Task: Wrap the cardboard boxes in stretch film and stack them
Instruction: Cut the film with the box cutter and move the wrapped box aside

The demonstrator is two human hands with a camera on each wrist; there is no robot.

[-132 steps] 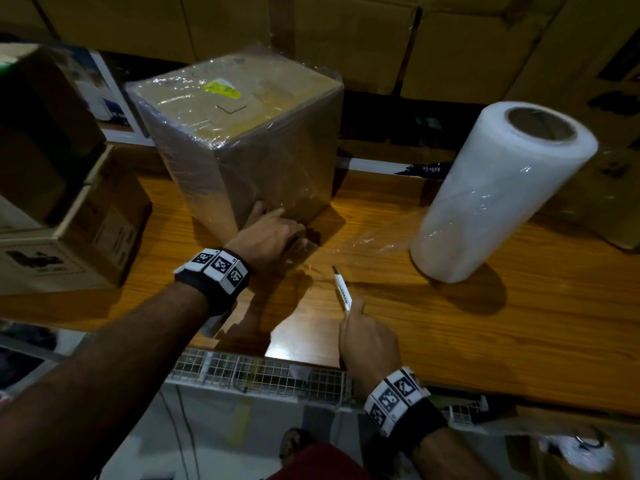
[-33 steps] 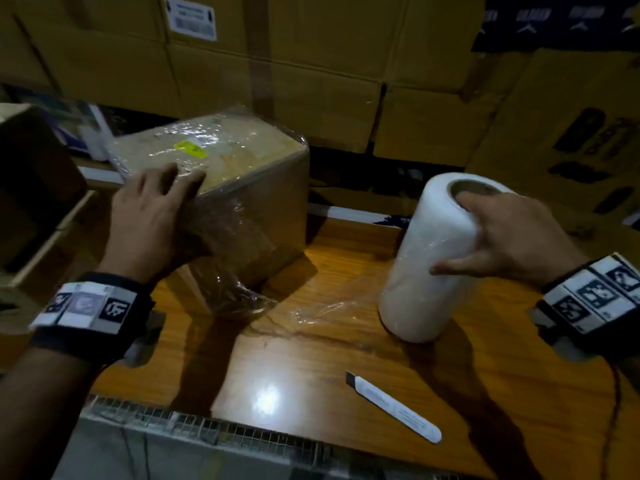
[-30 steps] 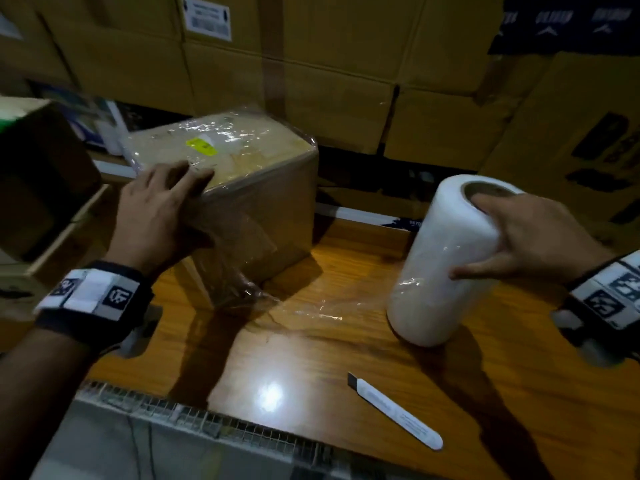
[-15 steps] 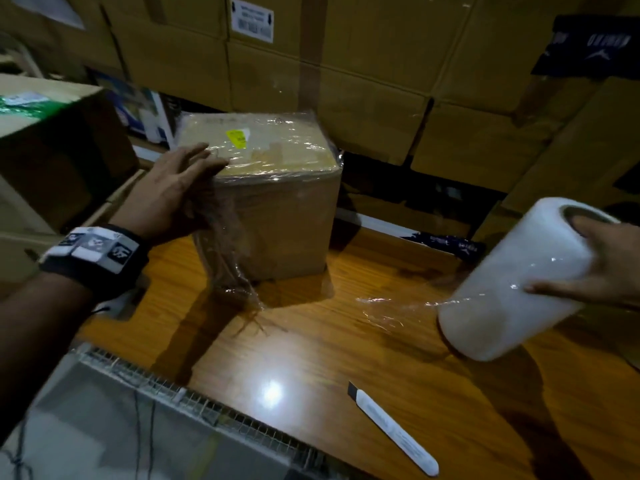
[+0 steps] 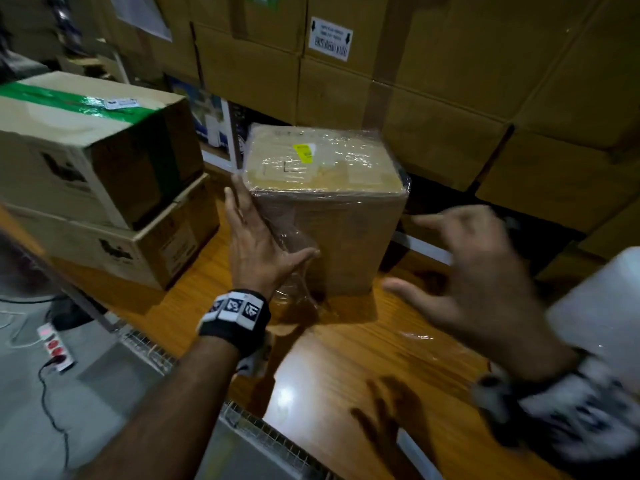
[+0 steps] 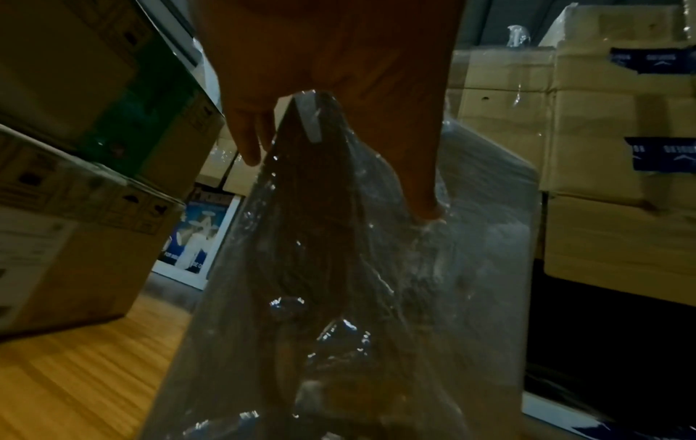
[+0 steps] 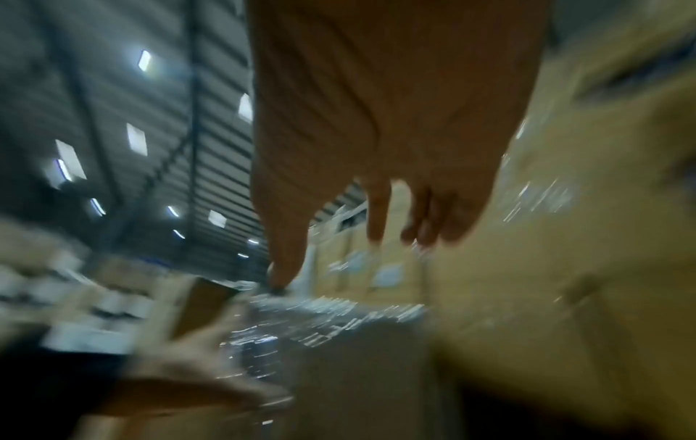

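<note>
A cardboard box wrapped in clear stretch film (image 5: 325,202) stands on the wooden table (image 5: 346,368). My left hand (image 5: 256,240) lies flat against its near left corner, fingers straight up the left side and thumb across the front face. The left wrist view shows that thumb (image 6: 421,202) pressing crumpled film onto the box (image 6: 376,282). My right hand (image 5: 460,271) hovers, blurred, just right of the box with fingers spread and nothing in it. In the right wrist view its fingers (image 7: 376,214) hang loose above the box (image 7: 339,357). The white film roll (image 5: 595,306) stands at the far right.
Two plain cartons (image 5: 97,174) are stacked at the table's left, the top one with green tape. A wall of large cartons (image 5: 450,98) closes the back. A white cutter (image 5: 415,455) lies near the front edge. A power strip (image 5: 55,348) sits on the floor at left.
My right hand let go of the film roll and swung left towards the box. The left hand slid from the box's top edge down onto its left corner.
</note>
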